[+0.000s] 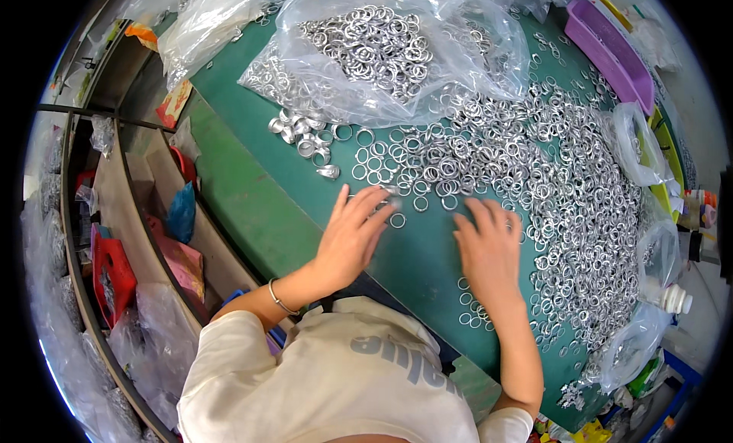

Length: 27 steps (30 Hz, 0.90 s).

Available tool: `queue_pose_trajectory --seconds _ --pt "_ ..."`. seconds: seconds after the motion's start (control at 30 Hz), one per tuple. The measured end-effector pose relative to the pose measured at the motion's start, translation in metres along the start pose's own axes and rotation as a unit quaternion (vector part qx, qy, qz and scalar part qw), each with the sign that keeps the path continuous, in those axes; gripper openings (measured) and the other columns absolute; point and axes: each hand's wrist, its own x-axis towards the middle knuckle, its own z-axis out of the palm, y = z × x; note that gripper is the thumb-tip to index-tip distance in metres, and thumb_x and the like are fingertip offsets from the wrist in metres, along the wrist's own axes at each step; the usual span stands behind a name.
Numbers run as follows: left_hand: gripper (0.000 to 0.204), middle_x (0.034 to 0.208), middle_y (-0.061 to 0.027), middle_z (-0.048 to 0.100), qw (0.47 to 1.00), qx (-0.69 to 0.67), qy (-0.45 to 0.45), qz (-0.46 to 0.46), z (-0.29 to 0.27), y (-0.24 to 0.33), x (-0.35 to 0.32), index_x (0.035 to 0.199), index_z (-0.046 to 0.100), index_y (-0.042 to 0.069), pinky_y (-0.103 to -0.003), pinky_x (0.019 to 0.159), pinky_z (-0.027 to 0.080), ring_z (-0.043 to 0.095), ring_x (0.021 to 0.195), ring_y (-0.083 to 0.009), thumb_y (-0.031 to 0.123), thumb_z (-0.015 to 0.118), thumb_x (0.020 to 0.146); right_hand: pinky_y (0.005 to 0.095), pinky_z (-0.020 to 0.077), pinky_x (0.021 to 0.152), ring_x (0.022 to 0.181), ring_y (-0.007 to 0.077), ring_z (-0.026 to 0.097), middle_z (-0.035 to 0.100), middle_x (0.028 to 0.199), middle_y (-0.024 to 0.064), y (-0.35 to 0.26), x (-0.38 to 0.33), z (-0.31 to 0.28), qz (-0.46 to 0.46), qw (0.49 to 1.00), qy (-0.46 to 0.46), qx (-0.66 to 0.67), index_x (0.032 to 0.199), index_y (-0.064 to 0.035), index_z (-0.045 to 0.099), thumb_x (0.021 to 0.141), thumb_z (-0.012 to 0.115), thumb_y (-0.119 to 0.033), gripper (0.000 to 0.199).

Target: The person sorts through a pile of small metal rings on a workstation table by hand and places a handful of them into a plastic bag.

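My left hand (347,237) reaches over the green tabletop with its fingers apart. Its fingertips, slightly blurred, touch or hover at a few loose metal rings (398,221). My right hand (489,252) lies palm down, fingers spread, at the near edge of a large heap of silvery rings (489,149). Whether a ring sits under its fingertips is hidden. Between and beyond the hands, single rings lie flat in a loose patch (374,156). A small group of wider, shinier rings (305,141) lies farther off, to the left of that patch.
A clear plastic bag (450,61) full of rings stands at the back. More rings (588,237) cover the table's right side, next to a purple bin (611,50) and plastic bags (641,344). Shelves (145,214) with bagged goods and a red container (113,279) line the left.
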Motion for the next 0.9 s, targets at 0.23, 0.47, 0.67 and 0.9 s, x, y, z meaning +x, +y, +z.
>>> queue_pose_trajectory --seconds 0.23,0.47,0.67,0.9 --pt "0.037 0.127 -0.0174 0.051 0.992 -0.071 0.1 -0.027 0.003 -0.008 0.004 0.113 0.059 0.0 -0.047 0.104 0.037 0.047 0.121 -0.0375 -0.01 0.063 0.077 0.0463 0.0376 0.095 0.111 0.0287 0.051 0.057 0.119 0.0083 -0.026 0.019 0.01 -0.057 0.998 0.007 0.026 0.116 -0.0036 0.061 0.084 0.063 -0.015 0.034" --pt "0.042 0.128 -0.0108 0.054 0.996 0.078 0.028 0.032 0.008 -0.004 0.028 0.12 0.058 0.002 -0.046 0.098 0.034 0.051 0.116 -0.0293 0.0 0.066 0.079 0.0472 0.0363 0.096 0.112 0.0297 0.05 0.057 0.119 0.009 0.006 -0.008 0.0 0.095 0.985 0.043 -0.134 0.109 -0.0028 0.062 0.084 0.064 -0.015 0.028" --pt "0.03 0.102 -0.0043 0.058 0.995 0.039 0.083 0.029 0.014 -0.009 0.043 0.107 0.064 0.007 -0.039 0.08 0.033 0.053 0.098 -0.0229 0.005 0.071 0.078 0.0518 0.0333 0.101 0.121 0.0303 0.047 0.053 0.129 0.0094 -0.018 0.03 0.018 -0.026 0.998 0.051 -0.03 0.118 -0.0107 0.06 0.084 0.057 -0.011 0.035" --pt "0.016 0.096 -0.003 0.058 0.989 0.017 0.145 -0.004 0.01 -0.023 0.053 0.089 0.064 0.007 -0.037 0.076 0.033 0.053 0.092 -0.0228 0.002 0.072 0.076 0.0553 0.0283 0.104 0.127 0.0339 0.044 0.052 0.131 0.0087 0.011 0.008 0.009 0.155 0.967 0.092 -0.177 0.11 -0.0098 0.063 0.083 0.066 -0.017 0.028"
